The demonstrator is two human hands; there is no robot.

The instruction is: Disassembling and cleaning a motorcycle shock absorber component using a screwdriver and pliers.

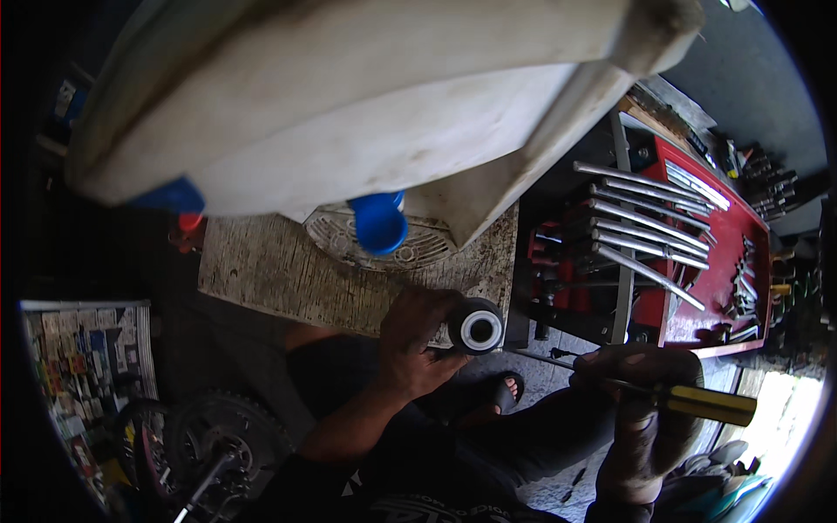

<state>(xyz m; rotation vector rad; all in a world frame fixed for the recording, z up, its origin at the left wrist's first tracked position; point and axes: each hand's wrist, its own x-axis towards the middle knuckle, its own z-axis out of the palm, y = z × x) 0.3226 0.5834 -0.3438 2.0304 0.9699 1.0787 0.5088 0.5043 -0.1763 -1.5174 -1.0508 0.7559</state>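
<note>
My left hand (415,342) is closed round a dark cylindrical part that has a pale metal ring and a round hole (480,329) at its upturned end. It is held just off the near edge of a worn wooden board (261,270). In my right hand (649,388) is a screwdriver with a yellow and black handle (711,405). The thin shaft points left, its end close beside the cylindrical part; whether they touch I cannot tell.
A large off-white plastic dispenser (366,122) with a blue tap lever (381,225) stands on the board. To the right, a red tool tray (724,253) holds several metal bars and tools. A bicycle crankset (222,440) is at lower left, near newspapers (96,366). A sandalled foot (504,397) rests below.
</note>
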